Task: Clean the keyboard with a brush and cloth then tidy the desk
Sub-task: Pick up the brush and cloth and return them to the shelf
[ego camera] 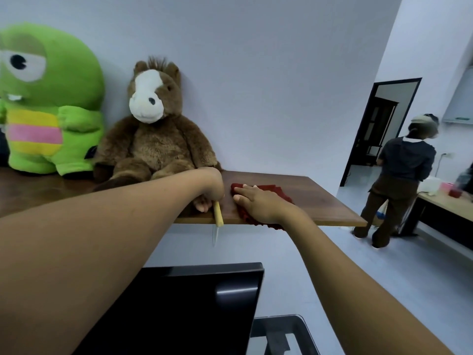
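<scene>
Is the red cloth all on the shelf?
No. The cloth lies under the right hand, and its near edge hangs over the shelf front.

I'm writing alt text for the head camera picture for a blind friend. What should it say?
Two bare arms reach to a wooden wall shelf: the right hand lies flat on a dark red cloth, and the left hand grips a brush whose pale handle overhangs the edge. A brown plush horse and green plush toy sit left.
</scene>
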